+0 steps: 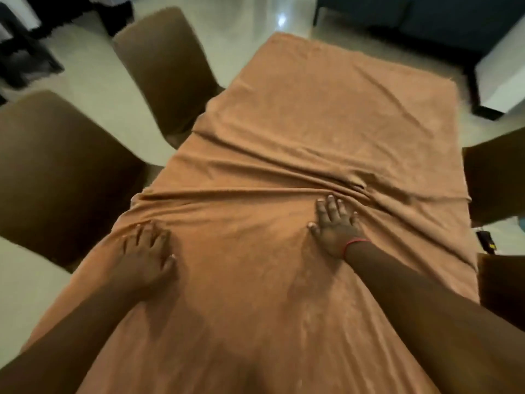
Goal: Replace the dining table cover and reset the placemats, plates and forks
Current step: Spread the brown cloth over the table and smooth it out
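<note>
An orange-brown table cover (326, 115) lies spread over the whole dining table. Thick wrinkles run across its middle, bunched just beyond my right fingertips. My left hand (147, 257) rests flat on the cloth near the table's left edge, fingers spread. My right hand (336, 226), with a red band at the wrist, presses flat on the cloth right of centre, its fingers touching the folds. Neither hand holds anything. No placemats, plates or forks are in view.
Two brown upholstered chairs (62, 172) (167, 66) stand along the left side. Parts of two more chairs (494, 177) show at the right edge. A dark sofa (426, 21) and a white block (502, 78) stand beyond on the glossy floor.
</note>
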